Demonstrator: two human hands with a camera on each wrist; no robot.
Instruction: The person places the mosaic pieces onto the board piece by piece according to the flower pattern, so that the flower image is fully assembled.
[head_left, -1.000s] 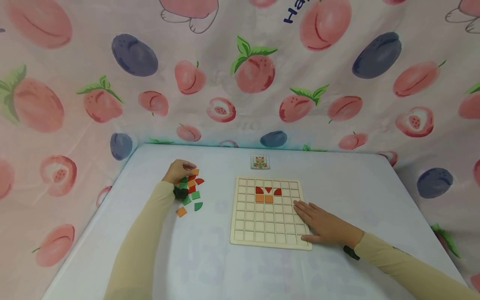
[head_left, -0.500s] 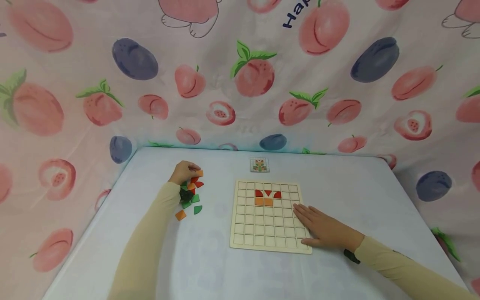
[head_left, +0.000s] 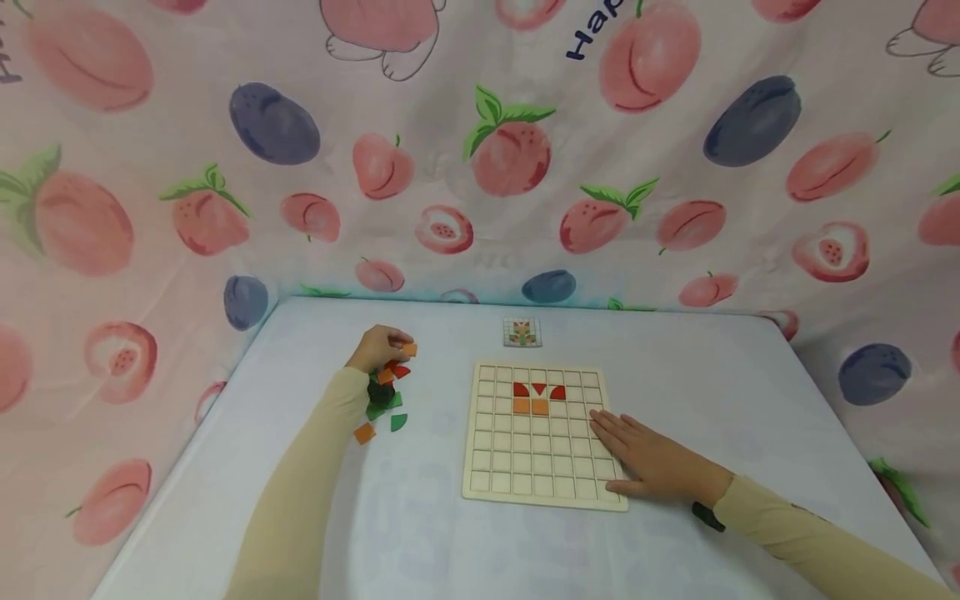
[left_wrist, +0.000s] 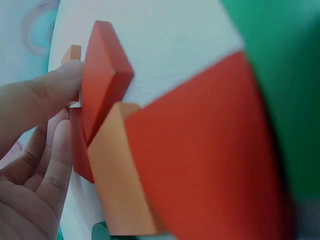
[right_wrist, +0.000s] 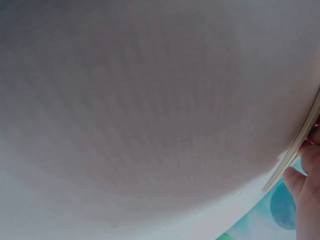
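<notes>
1. A flat orange square [head_left: 410,350] is pinched by the left hand [head_left: 378,347], near loose red pieces [head_left: 402,372]
2. The pale gridded board [head_left: 522,462] is touched by the right hand [head_left: 654,461], fingers straight

Held tile [head_left: 409,350] orange; board [head_left: 543,463] cream, gridded; backdrop [head_left: 495,233] fruit-printed; card [head_left: 522,332] seemingly orange-green.

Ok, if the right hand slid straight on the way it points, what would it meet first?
Likely the rightmost red tile on the grid board, though the exact heading is hard to judge.
</notes>
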